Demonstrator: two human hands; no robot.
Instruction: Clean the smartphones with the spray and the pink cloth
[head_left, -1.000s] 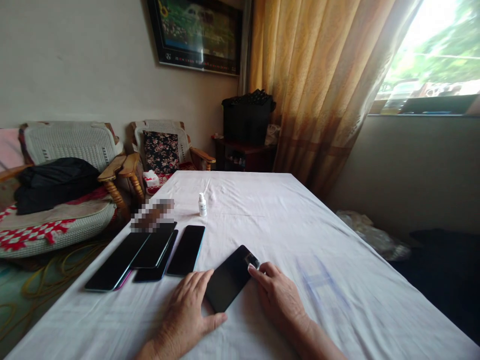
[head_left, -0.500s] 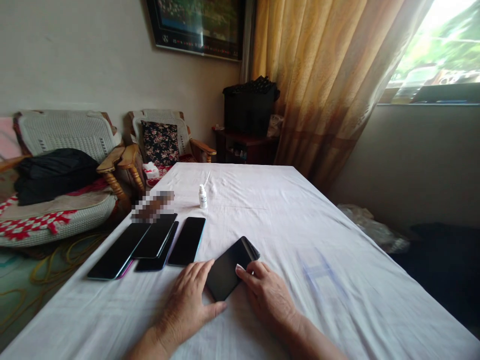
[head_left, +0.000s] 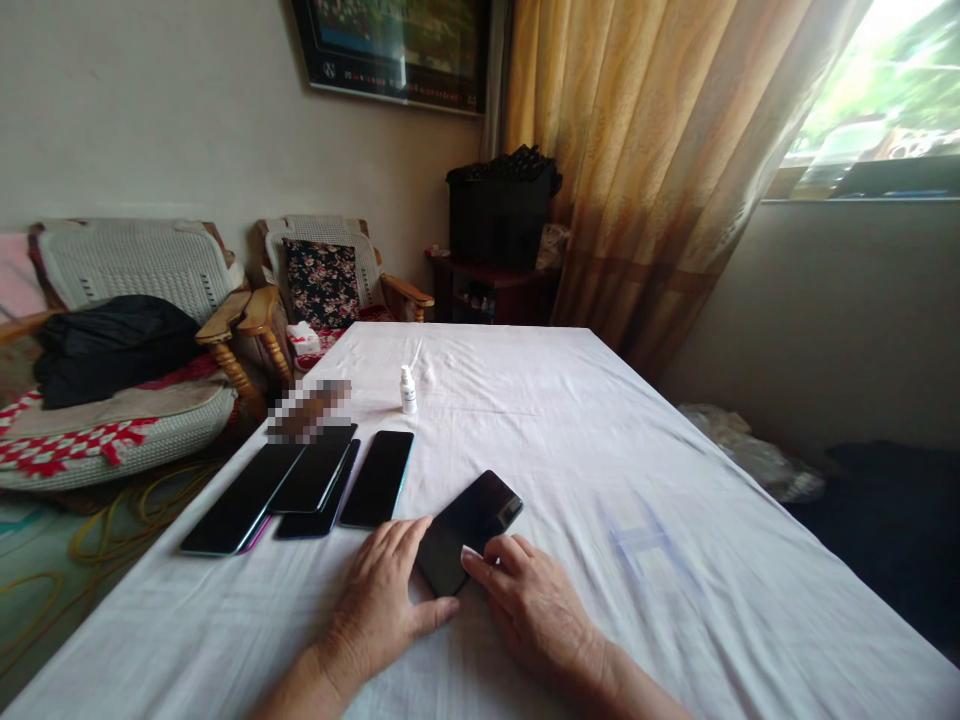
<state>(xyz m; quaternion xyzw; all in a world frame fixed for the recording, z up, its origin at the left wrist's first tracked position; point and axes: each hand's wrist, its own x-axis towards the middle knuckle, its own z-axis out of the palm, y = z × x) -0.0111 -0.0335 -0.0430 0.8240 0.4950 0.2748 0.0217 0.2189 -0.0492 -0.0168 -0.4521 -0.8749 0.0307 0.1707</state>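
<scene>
A black phone (head_left: 474,520) lies screen up and slanted on the white tablecloth (head_left: 570,440). My left hand (head_left: 379,600) rests flat on the cloth, fingers along the phone's left edge and thumb under its near corner. My right hand (head_left: 529,600) lies on the cloth at the phone's near right side, with the forefinger tip touching the screen's lower part. Both hands have their fingers stretched out and neither grips the phone.
Several more dark phones (head_left: 300,485) lie side by side at the table's left. A small white bottle (head_left: 407,390) stands farther back. Wooden armchairs (head_left: 322,285) stand left of the table, a curtain (head_left: 645,150) and a black crate (head_left: 499,215) behind it.
My right forefinger has slid from the phone's far top corner down toward its near end. The left hand has stayed at the phone's left edge.
</scene>
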